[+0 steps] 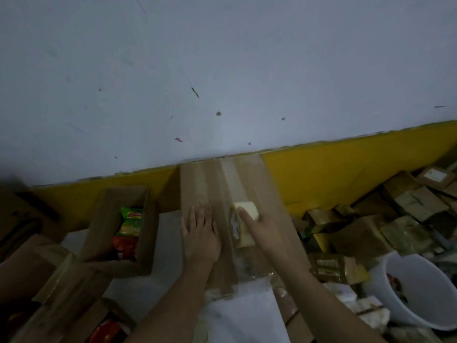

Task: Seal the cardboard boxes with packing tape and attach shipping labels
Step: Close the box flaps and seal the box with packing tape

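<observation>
Your box (249,184) lies closed in front of you, long axis running away toward the wall (197,70). Your left hand (200,236) presses flat on it, fingers straight; your right hand (257,225) grips the tape roll (243,222) (standing on edge) on the seam.

- We see the closed box (237,194) at centre, against the wall (222,70).
- On it, the left hand (201,233) lies beside the tape roll (243,224).
- The open box (118,231) sits left; the bucket (420,293) right.
</observation>
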The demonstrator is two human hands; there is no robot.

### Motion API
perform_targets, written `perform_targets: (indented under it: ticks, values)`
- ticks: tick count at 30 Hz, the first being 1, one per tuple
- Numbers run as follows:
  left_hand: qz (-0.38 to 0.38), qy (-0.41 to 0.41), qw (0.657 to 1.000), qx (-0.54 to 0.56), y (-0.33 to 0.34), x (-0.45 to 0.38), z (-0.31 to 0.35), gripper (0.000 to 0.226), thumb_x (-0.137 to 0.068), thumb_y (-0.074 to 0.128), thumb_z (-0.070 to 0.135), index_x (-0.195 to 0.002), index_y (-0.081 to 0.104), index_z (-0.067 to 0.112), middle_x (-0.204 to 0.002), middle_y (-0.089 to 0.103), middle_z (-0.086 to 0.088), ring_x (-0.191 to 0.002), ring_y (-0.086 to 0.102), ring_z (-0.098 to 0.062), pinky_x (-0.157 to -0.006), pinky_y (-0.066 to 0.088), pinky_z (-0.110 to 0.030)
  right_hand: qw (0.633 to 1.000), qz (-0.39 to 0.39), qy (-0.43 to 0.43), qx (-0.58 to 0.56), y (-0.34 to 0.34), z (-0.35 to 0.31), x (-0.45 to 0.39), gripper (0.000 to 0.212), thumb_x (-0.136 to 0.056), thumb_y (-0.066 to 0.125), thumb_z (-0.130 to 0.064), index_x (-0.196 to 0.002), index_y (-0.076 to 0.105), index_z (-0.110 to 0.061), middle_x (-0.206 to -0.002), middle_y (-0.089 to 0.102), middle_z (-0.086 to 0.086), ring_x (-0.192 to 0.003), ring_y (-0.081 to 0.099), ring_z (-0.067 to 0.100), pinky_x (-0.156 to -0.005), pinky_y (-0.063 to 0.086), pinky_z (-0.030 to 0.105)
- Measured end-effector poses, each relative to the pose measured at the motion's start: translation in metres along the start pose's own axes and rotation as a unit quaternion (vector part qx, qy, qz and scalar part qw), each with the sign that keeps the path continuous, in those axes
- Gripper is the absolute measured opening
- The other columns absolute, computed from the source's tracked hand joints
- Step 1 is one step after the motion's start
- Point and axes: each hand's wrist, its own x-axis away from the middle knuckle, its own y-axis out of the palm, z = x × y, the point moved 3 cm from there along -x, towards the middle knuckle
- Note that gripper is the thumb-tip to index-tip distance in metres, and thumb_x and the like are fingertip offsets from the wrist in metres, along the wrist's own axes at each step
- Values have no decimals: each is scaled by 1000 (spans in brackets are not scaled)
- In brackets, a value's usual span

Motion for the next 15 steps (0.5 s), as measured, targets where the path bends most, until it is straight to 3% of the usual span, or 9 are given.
perform_targets:
  ticks: [4,6,9,13,15]
  values:
    - [-18,-3,1000,1,-3,-1,-1,57,-107,8,40,-161,-2,24,-168,-10,-3,-155,-11,-25,-124,-4,-49,998,-42,31,35,-5,21,67,44,-94,53,-56,-68,54,-20,-63,53,-1,-61,54,11,-58,42,26]
    - [-32,7,999,2,-4,-1,1,57,-107,8,40,-161,-1,25,-167,-12,-4,-154,-12,-26,-124,-6,-49,998,-26,34,53,-13,30,86,46,-96,52,-53,-72,57,-13,-65,55,3,-61,54,13,-57,41,27]
    - [-59,22,998,12,-5,0,7,56,-107,5,43,-160,-4,28,-166,-18,-5,-153,-18,-27,-124,-10,-48,997,-20,60,46,-28,42,113,38,-98,50,-47,-79,61,-16,-68,57,0,-64,56,10,-57,42,24]
    - [-71,-3,997,1,-8,-1,9,57,-106,6,45,-160,-7,29,-165,-20,-12,-152,-21,-30,-124,-8,-48,986,-65,150,14,-21,74,147,31,-99,47,-51,-100,53,-20,-93,56,1,-96,58,20,-93,48,35]
    - [-74,0,997,3,-9,0,10,57,-106,6,46,-159,-8,30,-164,-22,-14,-151,-22,-31,-124,-8,-48,984,-73,161,7,-11,86,159,32,-99,47,-50,-93,55,-19,-85,56,-3,-104,61,28,-95,48,37]
